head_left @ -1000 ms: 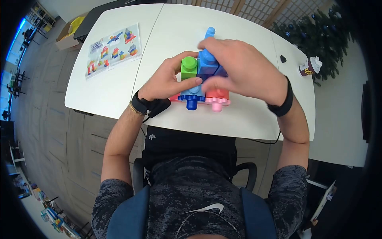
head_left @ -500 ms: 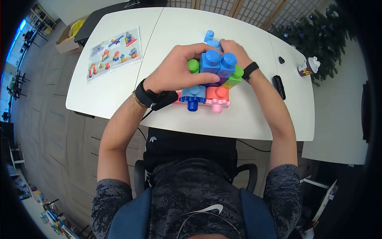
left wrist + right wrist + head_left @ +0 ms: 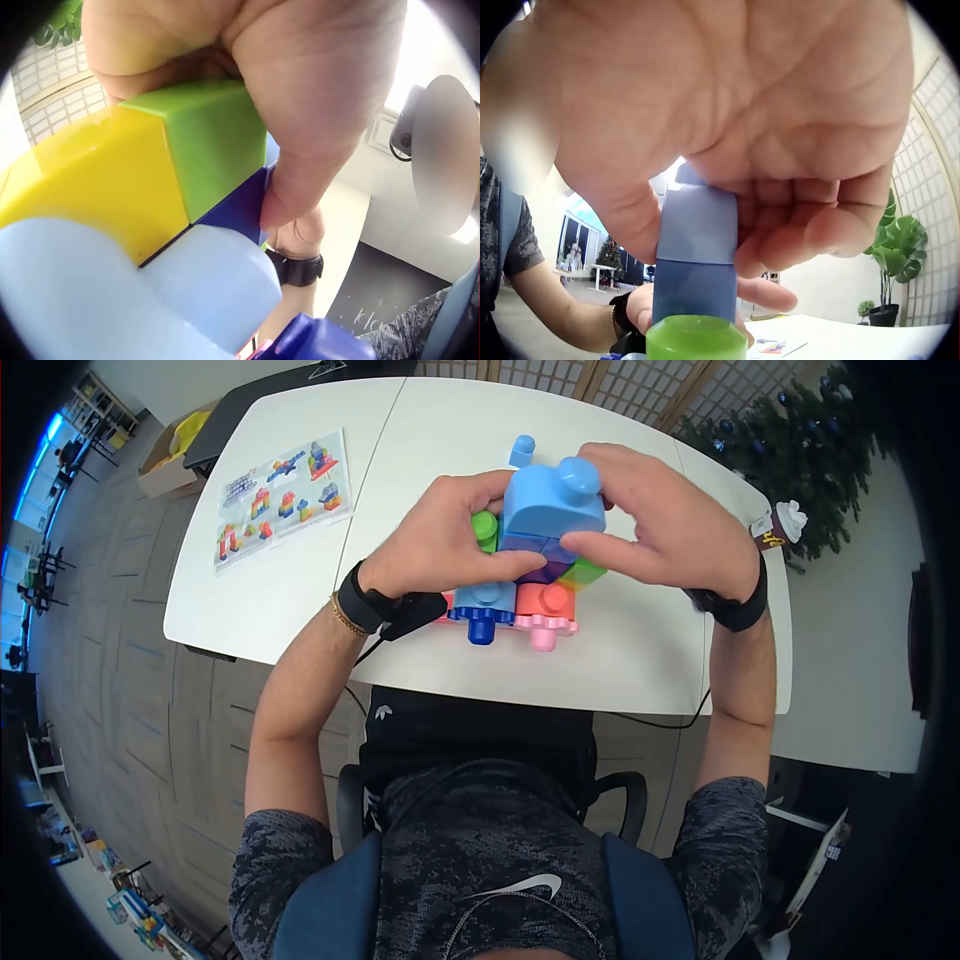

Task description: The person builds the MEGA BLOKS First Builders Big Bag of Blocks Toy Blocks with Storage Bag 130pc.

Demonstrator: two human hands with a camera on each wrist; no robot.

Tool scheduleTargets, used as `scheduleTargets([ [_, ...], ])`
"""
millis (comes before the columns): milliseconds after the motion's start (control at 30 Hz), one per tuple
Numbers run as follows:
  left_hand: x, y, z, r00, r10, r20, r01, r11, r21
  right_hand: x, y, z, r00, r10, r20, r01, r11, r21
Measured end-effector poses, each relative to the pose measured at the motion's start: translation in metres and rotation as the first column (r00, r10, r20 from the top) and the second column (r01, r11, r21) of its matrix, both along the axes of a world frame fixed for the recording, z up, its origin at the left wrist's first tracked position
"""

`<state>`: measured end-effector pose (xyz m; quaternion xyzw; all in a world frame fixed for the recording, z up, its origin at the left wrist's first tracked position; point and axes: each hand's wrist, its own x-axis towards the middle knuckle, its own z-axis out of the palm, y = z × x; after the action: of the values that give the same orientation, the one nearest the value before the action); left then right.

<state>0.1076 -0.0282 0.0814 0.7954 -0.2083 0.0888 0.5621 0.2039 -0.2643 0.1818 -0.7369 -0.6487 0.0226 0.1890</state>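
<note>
A stack of large toy blocks stands on the white table. My right hand [image 3: 680, 525] grips a light blue block [image 3: 548, 505] at the top, thumb on its near side; the right wrist view shows this block [image 3: 697, 225] directly on a darker blue one [image 3: 694, 289]. My left hand [image 3: 440, 530] is curled round the stack's left side, its thumb on the purple block [image 3: 545, 570]. In the left wrist view, green [image 3: 217, 142] and yellow [image 3: 97, 180] blocks lie under the left hand. Lower down are light blue [image 3: 487, 597] and coral [image 3: 545, 600] blocks with gear-shaped pieces.
A small blue block [image 3: 522, 452] stands behind the stack. A printed picture sheet [image 3: 285, 498] lies at the left of the table [image 3: 420, 430], and a cup [image 3: 775, 528] is at the right edge. A black device [image 3: 415, 614] hangs at my left wrist.
My right hand moved behind the stack and came back with the light blue block, now on top over the two-stud blue blocks. My left hand shifted up and right round the stack.
</note>
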Motion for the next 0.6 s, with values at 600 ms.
scheduleTargets([
  [600, -0.046, 0.025, -0.033, 0.996, 0.080, -0.034, -0.082, 0.995, -0.055, 0.166, 0.070, -0.175, 0.923, -0.374, 0.094, 0.349, 0.913, 0.211],
])
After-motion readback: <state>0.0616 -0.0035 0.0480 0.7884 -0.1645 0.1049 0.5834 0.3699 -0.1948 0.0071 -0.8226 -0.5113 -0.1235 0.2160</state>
